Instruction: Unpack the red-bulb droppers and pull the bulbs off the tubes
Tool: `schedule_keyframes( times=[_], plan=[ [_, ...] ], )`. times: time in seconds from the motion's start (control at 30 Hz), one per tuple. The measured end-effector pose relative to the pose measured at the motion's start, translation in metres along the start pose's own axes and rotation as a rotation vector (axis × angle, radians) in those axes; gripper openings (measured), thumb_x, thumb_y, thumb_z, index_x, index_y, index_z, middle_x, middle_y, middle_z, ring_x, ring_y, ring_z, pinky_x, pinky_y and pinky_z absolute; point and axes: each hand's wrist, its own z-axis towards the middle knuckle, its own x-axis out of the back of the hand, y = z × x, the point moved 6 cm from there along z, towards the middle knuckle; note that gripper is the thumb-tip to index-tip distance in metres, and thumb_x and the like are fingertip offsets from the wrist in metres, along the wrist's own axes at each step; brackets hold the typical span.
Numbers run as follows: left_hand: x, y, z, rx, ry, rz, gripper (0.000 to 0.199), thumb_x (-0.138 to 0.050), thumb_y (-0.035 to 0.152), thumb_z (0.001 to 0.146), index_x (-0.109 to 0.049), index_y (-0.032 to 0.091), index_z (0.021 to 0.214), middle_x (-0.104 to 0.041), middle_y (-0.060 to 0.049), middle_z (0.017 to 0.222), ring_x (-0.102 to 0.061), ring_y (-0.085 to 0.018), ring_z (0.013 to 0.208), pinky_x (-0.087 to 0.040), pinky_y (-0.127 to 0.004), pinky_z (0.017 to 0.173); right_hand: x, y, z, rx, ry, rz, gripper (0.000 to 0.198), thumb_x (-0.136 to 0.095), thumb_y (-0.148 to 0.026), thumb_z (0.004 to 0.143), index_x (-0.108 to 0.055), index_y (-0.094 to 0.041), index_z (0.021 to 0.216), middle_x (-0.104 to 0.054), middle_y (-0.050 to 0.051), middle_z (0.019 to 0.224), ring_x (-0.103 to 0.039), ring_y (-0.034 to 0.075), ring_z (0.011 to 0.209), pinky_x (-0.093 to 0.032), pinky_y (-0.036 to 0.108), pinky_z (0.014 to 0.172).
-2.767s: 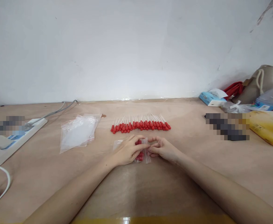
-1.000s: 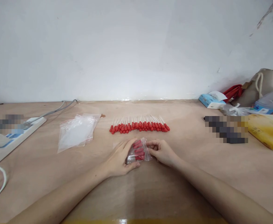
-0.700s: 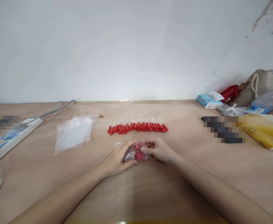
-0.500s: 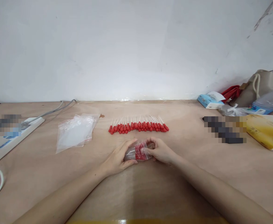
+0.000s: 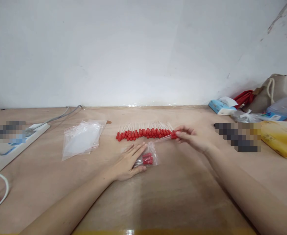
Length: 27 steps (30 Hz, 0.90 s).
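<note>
Under my left hand (image 5: pixel 131 160) lies a clear zip bag (image 5: pixel 153 150). My left fingers are stretched out over it. Several droppers (image 5: pixel 147 159) with red rubber bulbs and clear tubes show inside the bag. My right hand (image 5: pixel 189 136) is closed on the red bulb end of a dropper (image 5: pixel 167 137), with its clear tube pointing left toward the bag; whether more than one is pinched there I cannot tell. Just behind the bag, a row of red-bulbed droppers (image 5: pixel 147 132) lies side by side, tubes toward the wall.
A stack of flat clear zip bags (image 5: pixel 82 138) lies left of the row. Farther left are a white power strip (image 5: pixel 39 132) and cables. At right stand a blue tissue pack (image 5: pixel 220 107), a yellow package (image 5: pixel 280 137), a plastic bottle (image 5: pixel 284 106) and a pixelated dark object (image 5: pixel 241 138).
My right hand has moved from the bag up and right to the right end of the row and now holds a dropper. My left hand has flattened over the bag.
</note>
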Motion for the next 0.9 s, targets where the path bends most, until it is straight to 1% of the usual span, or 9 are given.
schedule_keyframes(
  times=[0.1, 0.2, 0.3, 0.4, 0.53, 0.63, 0.8, 0.87, 0.9],
  plan=[
    [0.003, -0.002, 0.003, -0.043, 0.016, 0.048, 0.065, -0.041, 0.046, 0.085, -0.015, 0.021, 0.139, -0.025, -0.01, 0.143, -0.02, -0.026, 0.132, -0.019, -0.05, 0.106, 0.056, -0.011, 0.004, 0.186, 0.281, -0.004, 0.034, -0.068, -0.044, 0.063, -0.055, -0.02, 0.083, -0.064, 0.004, 0.085, -0.062, 0.013, 0.068, -0.052, 0.032, 0.07],
    [0.008, 0.0, 0.004, -0.128, 0.111, 0.073, 0.055, -0.046, 0.043, 0.084, -0.031, 0.022, 0.133, -0.04, -0.01, 0.135, -0.031, -0.024, 0.127, -0.022, -0.048, 0.105, 0.075, -0.008, 0.002, 0.342, 0.463, -0.211, 0.036, -0.066, -0.044, 0.065, -0.056, -0.019, 0.089, -0.065, 0.006, 0.088, -0.062, 0.016, 0.073, -0.052, 0.036, 0.073],
    [0.013, 0.003, 0.0, -0.191, 0.236, 0.062, 0.041, -0.05, 0.037, 0.083, -0.047, 0.022, 0.122, -0.054, -0.008, 0.12, -0.046, -0.021, 0.115, -0.032, -0.043, 0.1, 0.066, 0.009, 0.001, 0.366, 0.489, -0.483, 0.032, -0.059, -0.042, 0.072, -0.06, -0.017, 0.092, -0.066, 0.009, 0.091, -0.062, 0.018, 0.078, -0.051, 0.037, 0.075],
    [0.017, 0.003, -0.005, -0.182, 0.303, 0.028, 0.03, -0.05, 0.03, 0.083, -0.055, 0.021, 0.112, -0.06, -0.007, 0.109, -0.054, -0.018, 0.103, -0.042, -0.036, 0.091, 0.05, 0.021, 0.003, 0.362, 0.376, -0.649, 0.031, -0.053, -0.039, 0.076, -0.062, -0.017, 0.097, -0.065, 0.009, 0.097, -0.062, 0.02, 0.085, -0.05, 0.037, 0.079],
    [0.018, 0.002, -0.01, -0.173, 0.279, -0.02, 0.037, -0.054, 0.034, 0.08, -0.054, 0.019, 0.114, -0.059, -0.009, 0.111, -0.055, -0.019, 0.102, -0.045, -0.035, 0.088, 0.035, 0.022, 0.002, 0.397, 0.239, -0.738, 0.029, -0.048, -0.037, 0.08, -0.064, -0.019, 0.097, -0.063, 0.009, 0.105, -0.058, 0.021, 0.098, -0.046, 0.037, 0.088],
    [0.015, 0.001, -0.012, -0.168, 0.236, -0.034, 0.04, -0.053, 0.035, 0.08, -0.051, 0.02, 0.118, -0.056, -0.009, 0.117, -0.052, -0.02, 0.108, -0.043, -0.037, 0.092, 0.03, 0.022, 0.003, 0.4, 0.177, -0.766, 0.029, -0.046, -0.038, 0.082, -0.064, -0.02, 0.096, -0.063, 0.007, 0.104, -0.058, 0.02, 0.097, -0.044, 0.035, 0.09],
    [0.011, -0.005, -0.01, -0.081, 0.217, -0.078, 0.033, -0.042, 0.025, 0.087, -0.049, 0.021, 0.119, -0.056, -0.006, 0.118, -0.051, -0.017, 0.11, -0.042, -0.035, 0.094, 0.022, 0.007, -0.008, 0.47, 0.32, -0.775, 0.027, -0.044, -0.038, 0.083, -0.062, -0.02, 0.092, -0.064, 0.007, 0.092, -0.058, 0.019, 0.087, -0.045, 0.031, 0.08],
    [0.011, -0.007, -0.009, -0.039, 0.213, -0.106, 0.035, -0.042, 0.024, 0.088, -0.045, 0.019, 0.122, -0.055, -0.007, 0.119, -0.051, -0.017, 0.109, -0.043, -0.034, 0.093, 0.007, -0.003, -0.017, 0.51, 0.35, -0.767, 0.024, -0.046, -0.037, 0.082, -0.063, -0.02, 0.086, -0.064, 0.006, 0.082, -0.057, 0.018, 0.078, -0.044, 0.029, 0.073],
    [0.011, -0.007, -0.009, -0.023, 0.207, -0.12, 0.036, -0.042, 0.025, 0.087, -0.044, 0.019, 0.123, -0.054, -0.008, 0.12, -0.051, -0.017, 0.109, -0.043, -0.034, 0.092, -0.006, -0.006, -0.021, 0.518, 0.3, -0.757, 0.022, -0.047, -0.037, 0.082, -0.063, -0.021, 0.081, -0.063, 0.005, 0.077, -0.056, 0.016, 0.073, -0.044, 0.028, 0.07]
  ],
)
